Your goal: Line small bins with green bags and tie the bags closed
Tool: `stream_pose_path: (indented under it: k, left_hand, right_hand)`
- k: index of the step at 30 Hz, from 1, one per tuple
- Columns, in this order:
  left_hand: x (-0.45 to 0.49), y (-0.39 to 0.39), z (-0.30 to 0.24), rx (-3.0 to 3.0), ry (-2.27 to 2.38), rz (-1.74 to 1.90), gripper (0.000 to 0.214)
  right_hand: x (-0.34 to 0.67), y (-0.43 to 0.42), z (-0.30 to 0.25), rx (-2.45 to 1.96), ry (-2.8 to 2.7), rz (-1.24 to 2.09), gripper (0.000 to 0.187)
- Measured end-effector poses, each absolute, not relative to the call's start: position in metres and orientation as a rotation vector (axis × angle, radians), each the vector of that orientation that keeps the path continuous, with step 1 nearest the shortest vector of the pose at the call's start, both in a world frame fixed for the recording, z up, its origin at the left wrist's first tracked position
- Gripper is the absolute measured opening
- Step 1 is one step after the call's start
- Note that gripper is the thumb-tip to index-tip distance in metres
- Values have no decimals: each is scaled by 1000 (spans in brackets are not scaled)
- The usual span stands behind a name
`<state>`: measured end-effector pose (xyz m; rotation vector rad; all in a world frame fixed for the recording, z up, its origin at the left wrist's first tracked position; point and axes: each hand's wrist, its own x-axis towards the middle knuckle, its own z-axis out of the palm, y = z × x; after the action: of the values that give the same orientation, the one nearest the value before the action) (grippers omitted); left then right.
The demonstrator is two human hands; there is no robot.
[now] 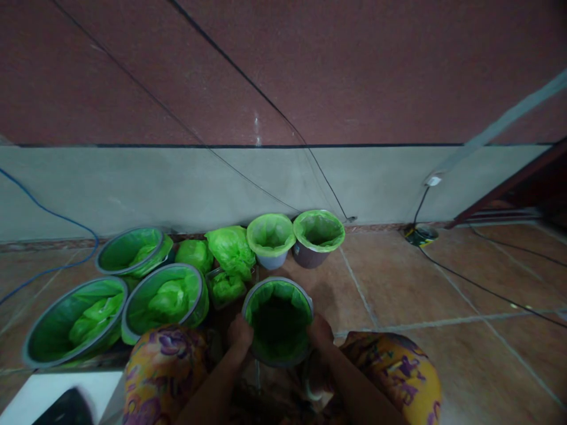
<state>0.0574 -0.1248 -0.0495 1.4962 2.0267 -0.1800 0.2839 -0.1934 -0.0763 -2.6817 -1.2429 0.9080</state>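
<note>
Between my knees is a small trash bin (278, 282) with a grey rim, lined with a green plastic bag (277, 290); its inside is dark. My left hand (240, 333) is closed against the bin's left side, and my right hand (321, 332) closes on the right side. Both sets of fingers are partly hidden by shadow and the bin. Just beyond it, by the wall, stand a light grey bin (271, 260) and a brown bin (310, 255); light green bags are folded over both rims.
To the left sit larger green-lined bins (119, 282), with bunched green bags (230, 245) beside them. A white surface (31, 392) holds a dark object at lower left. A blue cable (57, 215) hangs at left. A black cable (478, 284) crosses the tiled floor, near a small tin (420, 236).
</note>
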Motion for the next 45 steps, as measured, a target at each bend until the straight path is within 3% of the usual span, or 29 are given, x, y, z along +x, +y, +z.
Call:
stream_pose_path:
  k: [6, 11, 17, 24, 34, 37, 42, 45]
  left_hand:
    - [57, -98, -39, 1548, 2082, 53, 71]
    - [53, -121, -42, 1494, 2219, 164, 53]
    - [46, -129, -42, 1531, 2189, 22, 33]
    - [53, -109, -50, 1710, 2155, -81, 39]
    - [51, -105, -72, 1627, 2091, -159, 26]
    - [51, -106, -70, 1581, 2080, -138, 33]
    - [49, -112, -60, 1377, 2150, 93, 71]
    - [47, -121, -57, 1334, 2174, 110, 76]
  right_hand:
    - [275, -201, -74, -2644, -1160, 936, 41]
    - [284, -181, -68, -2679, -1185, 748, 30]
    - [283, -181, -78, -2646, -1257, 664, 29]
    - [284, -183, -83, -2610, -1262, 697, 31]
    - [284, -181, -87, -2602, -1262, 719, 31]
    - [284, -180, -85, -2602, -1256, 713, 32]
    - [282, -180, -80, -2613, -1245, 712, 31]
    - [281, -179, -75, -2638, -1209, 750, 30]
